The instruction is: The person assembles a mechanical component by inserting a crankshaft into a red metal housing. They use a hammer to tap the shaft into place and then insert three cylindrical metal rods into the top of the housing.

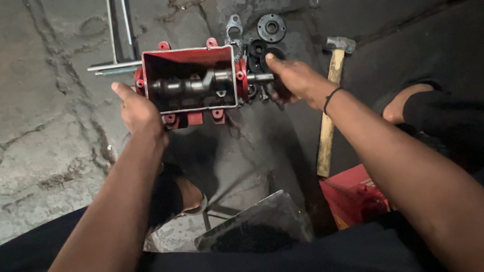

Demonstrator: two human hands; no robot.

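Repair workshop: oily floor (8,128), hammer (330,102), gearbox housing (191,78)

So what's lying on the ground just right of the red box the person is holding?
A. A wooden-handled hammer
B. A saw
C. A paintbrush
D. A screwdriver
A: a hammer with a pale wooden handle and a metal head lies on the stone floor, just beyond the right hand that grips the shaft end of the red box.

We see no packages, labels, signs or screens here.
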